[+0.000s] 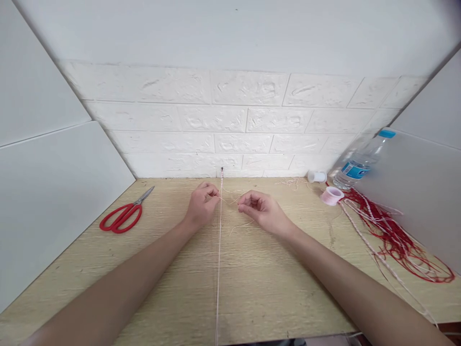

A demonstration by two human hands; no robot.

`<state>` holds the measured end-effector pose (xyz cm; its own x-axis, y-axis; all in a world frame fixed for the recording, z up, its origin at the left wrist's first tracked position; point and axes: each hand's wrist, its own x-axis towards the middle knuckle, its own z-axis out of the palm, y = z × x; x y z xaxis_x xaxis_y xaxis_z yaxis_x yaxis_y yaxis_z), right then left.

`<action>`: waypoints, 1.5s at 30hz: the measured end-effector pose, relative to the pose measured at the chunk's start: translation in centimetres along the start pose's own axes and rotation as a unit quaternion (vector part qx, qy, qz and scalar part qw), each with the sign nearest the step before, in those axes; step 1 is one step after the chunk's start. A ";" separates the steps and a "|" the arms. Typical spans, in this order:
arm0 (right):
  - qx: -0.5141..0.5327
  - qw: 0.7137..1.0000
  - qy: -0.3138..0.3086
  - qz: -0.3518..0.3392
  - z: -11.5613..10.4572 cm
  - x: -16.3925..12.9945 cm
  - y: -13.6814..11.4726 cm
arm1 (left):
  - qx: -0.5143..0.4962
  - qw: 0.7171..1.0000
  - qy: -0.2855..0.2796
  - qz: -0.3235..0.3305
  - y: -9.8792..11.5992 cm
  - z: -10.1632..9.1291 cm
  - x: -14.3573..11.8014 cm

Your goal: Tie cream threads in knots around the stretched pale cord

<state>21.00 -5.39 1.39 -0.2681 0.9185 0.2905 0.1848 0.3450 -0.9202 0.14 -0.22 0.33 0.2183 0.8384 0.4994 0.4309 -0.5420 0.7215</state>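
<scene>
Stretched from the near edge of the surface (259, 288) to a pin at the far edge, a thin pale cord (218, 259) runs taut down the middle. Left hand (202, 204) pinches loose thread beside it, fingers together; right hand (262, 210) fingers curl on the same thread (237, 198). Red scissors (124, 216) lie toward the left edge; red strands (396, 238), spools and a bottle (360, 163) crowd the far right corner. Bare wood lies between.

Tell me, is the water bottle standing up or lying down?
Lying down. The water bottle lies tipped on the table, its blue cap against the right wall.
</scene>
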 end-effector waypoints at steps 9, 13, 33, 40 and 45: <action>-0.076 0.994 -0.062 -0.041 2.3 -1.5 0.0 | -0.045 0.998 -0.019 0.025 0.0 -0.4 -0.1; -0.107 0.991 -0.050 -0.066 2.6 -1.7 0.0 | 0.019 0.999 -0.018 0.022 0.0 -0.4 -0.1; -0.163 0.981 -0.074 -0.068 2.4 -1.0 0.7 | 0.086 0.995 -0.011 -0.042 -0.9 0.1 0.3; -0.150 0.983 -0.075 -0.071 2.5 -1.0 1.0 | 0.055 0.992 -0.089 -0.064 -1.0 -0.4 0.5; -0.142 0.984 -0.072 -0.074 2.5 -0.9 1.3 | 0.019 0.986 -0.151 -0.064 -1.5 -0.7 0.7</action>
<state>19.08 -6.28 -0.72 -0.4401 0.8242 0.3564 0.3845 0.5317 -0.7546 -0.93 1.15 -0.07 0.4085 0.8818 0.2356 0.5029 -0.4329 0.7481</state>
